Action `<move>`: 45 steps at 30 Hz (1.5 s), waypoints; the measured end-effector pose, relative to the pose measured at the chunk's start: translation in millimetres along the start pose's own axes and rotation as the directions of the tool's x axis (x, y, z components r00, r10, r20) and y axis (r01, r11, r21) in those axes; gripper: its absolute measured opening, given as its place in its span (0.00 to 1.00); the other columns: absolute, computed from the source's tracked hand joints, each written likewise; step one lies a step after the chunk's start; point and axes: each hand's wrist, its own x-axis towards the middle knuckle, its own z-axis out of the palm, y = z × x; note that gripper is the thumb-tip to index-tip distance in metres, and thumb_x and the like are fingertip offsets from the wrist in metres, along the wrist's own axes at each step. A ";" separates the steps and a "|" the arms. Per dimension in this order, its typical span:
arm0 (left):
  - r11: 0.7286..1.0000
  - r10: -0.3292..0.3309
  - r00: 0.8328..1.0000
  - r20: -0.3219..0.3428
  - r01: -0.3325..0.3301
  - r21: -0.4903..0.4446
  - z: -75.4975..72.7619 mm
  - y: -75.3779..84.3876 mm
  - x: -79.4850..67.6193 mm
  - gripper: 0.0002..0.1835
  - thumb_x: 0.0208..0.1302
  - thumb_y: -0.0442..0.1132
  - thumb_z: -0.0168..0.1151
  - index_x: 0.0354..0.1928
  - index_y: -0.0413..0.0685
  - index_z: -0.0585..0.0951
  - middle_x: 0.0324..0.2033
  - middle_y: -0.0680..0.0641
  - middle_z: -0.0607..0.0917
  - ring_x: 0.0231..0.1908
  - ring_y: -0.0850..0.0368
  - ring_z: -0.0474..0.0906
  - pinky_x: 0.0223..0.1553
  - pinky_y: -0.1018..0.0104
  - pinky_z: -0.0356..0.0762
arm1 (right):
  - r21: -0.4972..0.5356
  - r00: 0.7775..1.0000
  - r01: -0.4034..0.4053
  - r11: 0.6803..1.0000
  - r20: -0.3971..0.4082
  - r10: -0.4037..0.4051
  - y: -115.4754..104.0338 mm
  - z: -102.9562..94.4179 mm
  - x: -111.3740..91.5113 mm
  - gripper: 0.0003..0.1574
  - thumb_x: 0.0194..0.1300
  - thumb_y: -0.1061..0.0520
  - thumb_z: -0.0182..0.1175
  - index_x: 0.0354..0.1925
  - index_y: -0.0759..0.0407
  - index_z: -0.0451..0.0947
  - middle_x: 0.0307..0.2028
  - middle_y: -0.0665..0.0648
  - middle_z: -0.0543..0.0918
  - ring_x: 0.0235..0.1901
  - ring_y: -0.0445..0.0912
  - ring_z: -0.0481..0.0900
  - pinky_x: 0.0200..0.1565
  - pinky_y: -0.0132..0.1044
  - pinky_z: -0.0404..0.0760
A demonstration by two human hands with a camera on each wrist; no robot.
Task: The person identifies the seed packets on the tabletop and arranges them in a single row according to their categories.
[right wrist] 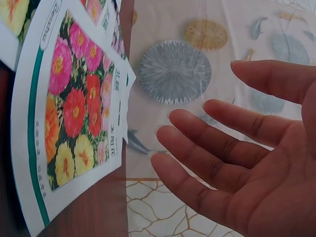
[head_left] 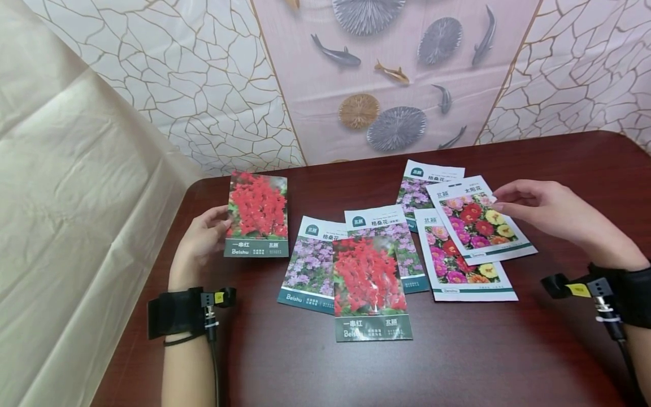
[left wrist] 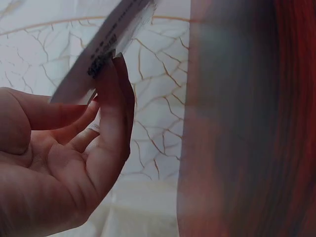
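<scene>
On the left, my left hand (head_left: 200, 240) pinches a seed packet with red flowers (head_left: 258, 209) by its edge. The left wrist view has this packet (left wrist: 94, 69) edge-on between thumb and fingers, its printed back partly showing. My right hand (head_left: 554, 212) is beside the upper right edge of a white packet with multicoloured flowers (head_left: 478, 220). In the right wrist view that hand (right wrist: 237, 148) has its fingers extended and spread, with nothing between them, apart from the white packet (right wrist: 74, 113). That packet overlaps a similar white one (head_left: 473, 288).
A second red-flower packet (head_left: 371, 277) lies in the middle, over two purple-flower packets (head_left: 310, 265) (head_left: 414, 265). Another purple-flower packet (head_left: 414, 192) is partly covered at the back. All lie on a dark reddish-brown table (head_left: 285, 367) before a patterned wall covering (head_left: 203, 85).
</scene>
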 end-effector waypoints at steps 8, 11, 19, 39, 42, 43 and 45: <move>0.996 -0.087 0.996 0.011 0.087 -0.022 -6.8 -11.6 6.8 0.24 0.71 0.35 0.42 0.67 0.40 0.58 0.52 0.36 0.69 0.33 0.64 0.75 0.32 0.69 0.77 | -0.003 0.999 -0.011 1.000 0.047 0.012 8.1 -3.0 0.1 0.27 0.64 0.48 0.56 0.50 0.70 0.72 0.41 0.70 0.77 0.41 0.60 0.73 0.37 0.50 0.72; 0.993 -0.117 0.993 -0.007 0.117 -0.009 -6.9 -15.0 9.0 0.24 0.71 0.35 0.42 0.67 0.41 0.59 0.52 0.37 0.69 0.33 0.64 0.74 0.32 0.69 0.76 | -0.001 0.998 -0.011 1.000 0.066 0.011 9.2 -3.2 0.6 0.27 0.64 0.49 0.56 0.51 0.70 0.71 0.42 0.70 0.77 0.42 0.61 0.73 0.38 0.52 0.72; 0.984 -0.149 0.987 -0.059 0.154 0.092 -8.7 -23.0 12.1 0.23 0.71 0.33 0.40 0.67 0.40 0.59 0.54 0.34 0.69 0.33 0.59 0.73 0.30 0.69 0.74 | -0.012 0.996 0.003 1.000 0.089 -0.002 9.7 -1.2 3.1 0.25 0.63 0.52 0.57 0.50 0.71 0.72 0.40 0.68 0.78 0.40 0.59 0.74 0.35 0.45 0.73; 0.930 -0.161 0.973 -0.164 0.205 0.306 -12.1 -30.2 12.1 0.21 0.71 0.37 0.41 0.61 0.34 0.66 0.53 0.34 0.72 0.40 0.48 0.69 0.29 0.66 0.70 | -0.031 0.990 0.024 0.999 0.137 -0.020 18.1 2.3 6.5 0.26 0.64 0.51 0.57 0.50 0.72 0.71 0.39 0.68 0.79 0.38 0.58 0.75 0.34 0.47 0.75; 0.924 -0.164 0.967 -0.196 0.220 0.312 -12.0 -29.6 11.1 0.20 0.71 0.37 0.41 0.60 0.34 0.67 0.49 0.35 0.75 0.39 0.51 0.71 0.28 0.67 0.72 | -0.035 0.990 0.028 0.999 0.141 -0.023 18.3 2.7 6.2 0.26 0.64 0.51 0.57 0.50 0.71 0.72 0.39 0.68 0.79 0.38 0.58 0.75 0.34 0.46 0.75; 0.922 -0.162 0.964 -0.210 0.224 0.315 -11.9 -30.4 11.3 0.20 0.71 0.37 0.41 0.59 0.35 0.68 0.48 0.36 0.76 0.39 0.52 0.72 0.28 0.68 0.72 | -0.036 0.990 0.028 0.999 0.142 -0.023 18.3 2.7 6.2 0.26 0.64 0.51 0.57 0.50 0.71 0.72 0.39 0.68 0.79 0.39 0.58 0.75 0.34 0.46 0.75; 0.920 -0.166 0.959 -0.231 0.235 0.314 -11.8 -32.3 12.4 0.19 0.71 0.37 0.41 0.59 0.35 0.68 0.47 0.36 0.76 0.40 0.52 0.73 0.28 0.68 0.74 | -0.039 0.989 0.026 0.999 0.147 -0.020 18.1 2.9 5.9 0.27 0.64 0.51 0.57 0.51 0.72 0.71 0.39 0.68 0.79 0.39 0.59 0.75 0.34 0.47 0.75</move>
